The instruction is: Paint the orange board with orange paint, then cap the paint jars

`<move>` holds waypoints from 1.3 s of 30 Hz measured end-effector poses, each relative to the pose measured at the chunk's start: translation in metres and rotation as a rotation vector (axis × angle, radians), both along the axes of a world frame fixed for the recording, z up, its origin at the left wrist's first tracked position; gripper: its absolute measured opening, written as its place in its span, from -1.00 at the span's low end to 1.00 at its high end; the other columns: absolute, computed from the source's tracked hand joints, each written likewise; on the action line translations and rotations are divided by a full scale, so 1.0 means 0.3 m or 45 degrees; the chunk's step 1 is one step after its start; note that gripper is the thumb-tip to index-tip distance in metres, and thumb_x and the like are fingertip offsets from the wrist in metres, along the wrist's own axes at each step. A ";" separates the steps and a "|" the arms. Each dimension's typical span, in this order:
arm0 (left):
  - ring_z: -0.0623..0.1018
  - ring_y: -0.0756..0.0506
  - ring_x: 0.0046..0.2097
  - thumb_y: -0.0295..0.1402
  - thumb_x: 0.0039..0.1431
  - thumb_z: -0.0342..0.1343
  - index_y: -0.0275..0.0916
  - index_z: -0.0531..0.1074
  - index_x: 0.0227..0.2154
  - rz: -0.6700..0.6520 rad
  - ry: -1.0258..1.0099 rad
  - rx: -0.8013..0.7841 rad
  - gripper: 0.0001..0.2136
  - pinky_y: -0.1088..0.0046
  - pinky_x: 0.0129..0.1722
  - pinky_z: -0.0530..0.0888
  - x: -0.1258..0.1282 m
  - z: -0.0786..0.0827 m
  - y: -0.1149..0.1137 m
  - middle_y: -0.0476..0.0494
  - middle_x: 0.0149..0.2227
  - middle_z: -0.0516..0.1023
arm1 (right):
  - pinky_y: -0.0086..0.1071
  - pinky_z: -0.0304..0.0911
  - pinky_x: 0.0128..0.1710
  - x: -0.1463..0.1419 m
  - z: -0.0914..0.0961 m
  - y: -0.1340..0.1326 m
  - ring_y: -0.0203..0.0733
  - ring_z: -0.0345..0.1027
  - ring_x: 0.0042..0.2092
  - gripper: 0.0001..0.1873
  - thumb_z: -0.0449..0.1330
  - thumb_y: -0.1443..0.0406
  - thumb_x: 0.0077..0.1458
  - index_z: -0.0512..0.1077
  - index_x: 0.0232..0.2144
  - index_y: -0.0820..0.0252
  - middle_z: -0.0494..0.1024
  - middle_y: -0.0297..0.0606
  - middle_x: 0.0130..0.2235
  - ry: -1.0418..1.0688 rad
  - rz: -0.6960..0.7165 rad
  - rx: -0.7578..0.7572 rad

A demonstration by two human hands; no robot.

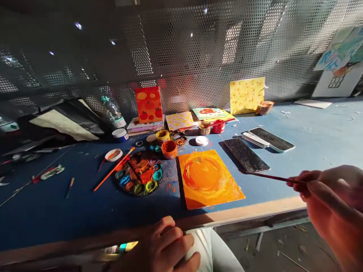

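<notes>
Brush (269,176) pinched in my right hand (331,204), between thumb and fingers, with the grip firm and the handle running back into my hand. Its long axis lies almost level across the view: the thin shaft points left and slightly up, away from my fingers, and its tip ends just beside the lower corner of a dark slab (246,155). The hand sits at the right of the view, out past the table's wooden edge (244,212), so the brush reaches in over the blue table (314,151). I can't tell whether the tip touches anything.

My left hand (159,245) is curled at the near edge, low in the view, well apart from the brush. Its fingers are bent, and I can't tell whether they hold anything.

Left of the brush tip lies an orange painting (210,177), and beyond it sits a round palette (138,173) crusted with paint, an orange brush (115,168) lying across its edge. A jar of orange paint (169,149) stands just above the palette. Two painted boards, one red (149,104) and one yellow (246,95), lean against a perforated metal screen (198,49).
</notes>
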State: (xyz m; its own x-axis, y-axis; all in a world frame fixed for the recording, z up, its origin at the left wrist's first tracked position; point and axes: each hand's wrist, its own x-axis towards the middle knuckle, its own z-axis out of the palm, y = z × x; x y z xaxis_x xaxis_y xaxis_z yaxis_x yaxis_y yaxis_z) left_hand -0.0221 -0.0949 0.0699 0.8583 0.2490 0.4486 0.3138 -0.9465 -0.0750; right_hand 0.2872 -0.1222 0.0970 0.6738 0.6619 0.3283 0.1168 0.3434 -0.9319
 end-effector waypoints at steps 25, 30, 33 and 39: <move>0.48 -0.21 -0.03 -0.53 0.04 0.19 -0.17 0.18 0.02 0.676 -0.551 -0.337 -0.51 0.08 0.01 0.46 0.181 -0.161 0.059 -0.20 -0.08 0.45 | -0.41 0.31 -0.50 0.074 -0.126 0.300 -0.25 0.39 -0.48 -0.73 0.41 0.11 -0.17 0.46 -0.48 0.11 0.50 -0.38 -0.51 -0.434 0.463 -0.173; 0.47 -0.23 -0.05 -0.57 -0.10 0.28 -0.22 0.18 0.04 0.670 -0.529 -0.316 -0.39 0.08 -0.02 0.47 0.251 -0.154 0.065 -0.24 -0.06 0.44 | -0.29 0.41 -0.31 0.098 -0.129 0.411 -0.16 0.46 -0.35 -0.71 0.31 0.05 -0.03 0.41 -0.47 0.11 0.55 -0.28 -0.42 -0.803 0.598 -0.215; 0.48 -0.23 -0.07 -0.57 -0.10 0.28 -0.24 0.20 0.03 0.679 -0.523 -0.298 -0.40 0.07 -0.01 0.45 0.282 -0.156 0.067 -0.26 -0.05 0.44 | -0.24 0.42 -0.27 0.098 -0.154 0.403 -0.11 0.49 -0.30 -0.72 0.26 0.03 0.04 0.44 -0.42 0.10 0.59 -0.23 -0.36 -0.897 0.593 -0.278; 0.47 -0.22 -0.10 -0.52 -0.02 0.23 -0.32 0.24 0.01 0.681 -0.520 -0.177 -0.50 0.08 -0.03 0.45 0.297 -0.166 0.085 -0.30 -0.08 0.43 | -0.32 0.38 -0.36 0.074 -0.148 0.387 -0.15 0.49 -0.36 -0.73 0.24 0.06 0.08 0.44 -0.45 0.12 0.60 -0.23 -0.41 -0.980 0.566 -0.315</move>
State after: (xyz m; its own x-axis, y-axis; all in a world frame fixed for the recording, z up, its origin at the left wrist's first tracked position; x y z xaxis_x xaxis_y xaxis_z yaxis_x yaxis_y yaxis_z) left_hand 0.0670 -0.0694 0.0201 0.3702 0.6704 0.6430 0.7181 -0.6457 0.2598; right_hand 0.3095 -0.0062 0.0526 -0.0048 0.9186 0.3951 0.6396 0.3065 -0.7050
